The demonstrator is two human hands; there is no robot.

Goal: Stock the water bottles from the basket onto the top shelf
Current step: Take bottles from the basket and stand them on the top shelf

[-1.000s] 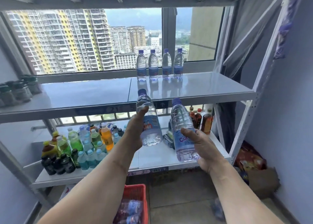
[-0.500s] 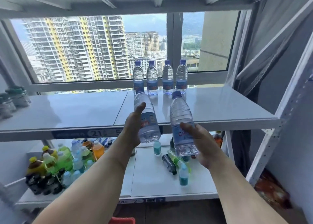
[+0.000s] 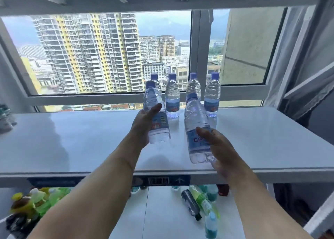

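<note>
My left hand (image 3: 144, 125) grips a clear water bottle (image 3: 157, 114) with a blue cap, held above the white top shelf (image 3: 81, 139). A second water bottle (image 3: 196, 128) with a blue label is in my right hand (image 3: 216, 148), lower and nearer the shelf's front edge. Both bottles lean slightly left. Several more water bottles (image 3: 172, 96) stand in a row at the back of the shelf against the window. The basket is out of view.
Jars (image 3: 5, 115) sit at the shelf's far left end. The lower shelf (image 3: 162, 217) holds green and dark drink bottles (image 3: 36, 202) at left and a few bottles lying down (image 3: 197, 202) at right. A white upright post (image 3: 319, 219) stands at right.
Both hands have risen and moved forward with their bottles, from in front of the shelf's edge to over its surface. The view has tilted up and the red basket has dropped out of sight.
</note>
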